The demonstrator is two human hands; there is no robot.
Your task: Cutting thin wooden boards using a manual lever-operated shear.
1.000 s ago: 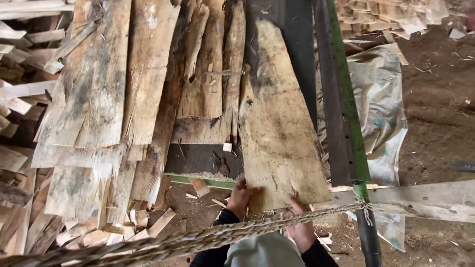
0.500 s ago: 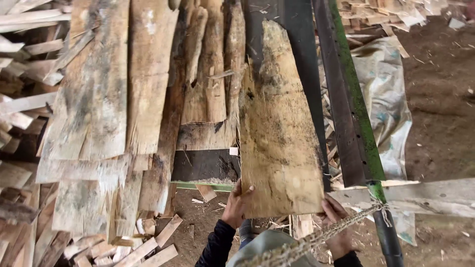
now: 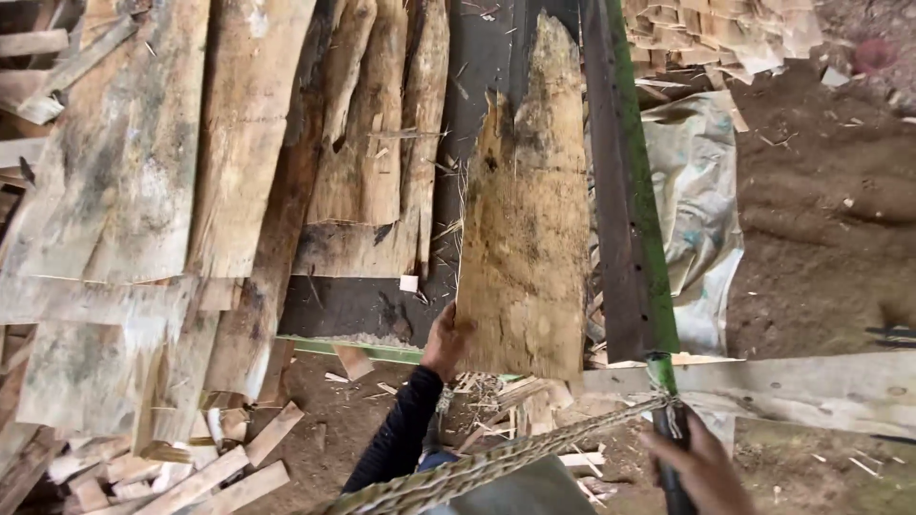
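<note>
The left hand (image 3: 445,340) grips the near left corner of a rough slab (image 3: 527,229), fingers clamped on its edge, a dark sleeve (image 3: 396,434) running back toward the near edge. The slab is a broad, pale yellow-brown piece of sawn wood with a ragged, dark-stained far end; it lies lengthwise, near to far, just left of a long dark rail (image 3: 620,181) with a green edge. Its near end overhangs the dark bed (image 3: 353,310) that it rests on, and splinters fray from its left side.

The right hand (image 3: 701,463) sits low at the near right, beside a dark post (image 3: 668,458) where a plaited rope (image 3: 515,458) is tied. Whether its fingers are closed on the post is hard to tell, as the hand is blurred and partly cut off by the frame.

To the left, many other planks (image 3: 219,162) lie side by side, weathered and bark-edged, pointing the same way as the slab. Short offcuts (image 3: 205,467) are scattered on the ground at the near left. Right of the rail, a crumpled pale sack (image 3: 697,200) lies on brown dirt (image 3: 830,210), and a flat grey board (image 3: 811,391) runs across the near right. More scrap wood (image 3: 716,29) is heaped at the far right.
</note>
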